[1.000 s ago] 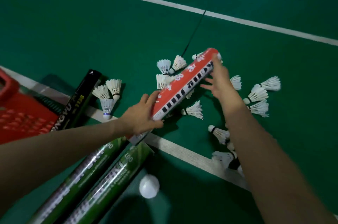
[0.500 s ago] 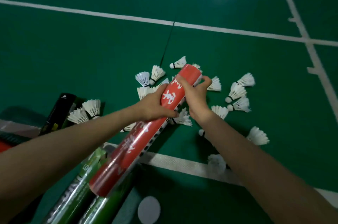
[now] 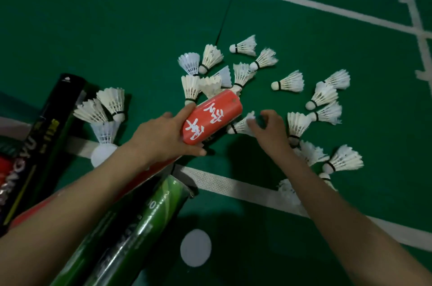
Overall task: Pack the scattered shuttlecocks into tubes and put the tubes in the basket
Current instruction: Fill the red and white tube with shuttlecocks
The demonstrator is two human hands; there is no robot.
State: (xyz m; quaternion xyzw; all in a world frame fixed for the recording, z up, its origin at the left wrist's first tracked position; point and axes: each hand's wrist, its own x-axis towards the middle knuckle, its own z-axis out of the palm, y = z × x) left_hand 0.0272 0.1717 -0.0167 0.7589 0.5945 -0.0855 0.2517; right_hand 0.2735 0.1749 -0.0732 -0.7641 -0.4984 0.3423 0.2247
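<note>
My left hand (image 3: 163, 136) grips a red tube (image 3: 211, 119) with white lettering, its far end pointing up and away from me over the floor. Just right of that end, my right hand (image 3: 268, 131) curls its thumb and fingers round the feather skirt of a white shuttlecock (image 3: 239, 126) lying on the green floor. Several more shuttlecocks lie scattered: a cluster (image 3: 211, 68) beyond the tube, a group (image 3: 325, 96) at the right, and three (image 3: 105, 108) at the left. My right forearm hides some of them.
A black tube (image 3: 58, 110) lies at the left, with a red basket edge (image 3: 4, 169) beside it. Two green tubes (image 3: 149, 215) lie under my left forearm. White round caps lie at the bottom centre (image 3: 196, 247) and at the left (image 3: 102, 155). White court lines (image 3: 233, 184) cross the floor.
My right hand has let go of the red tube's far end and moved right and down onto a shuttlecock. My left hand keeps its grip on the tube.
</note>
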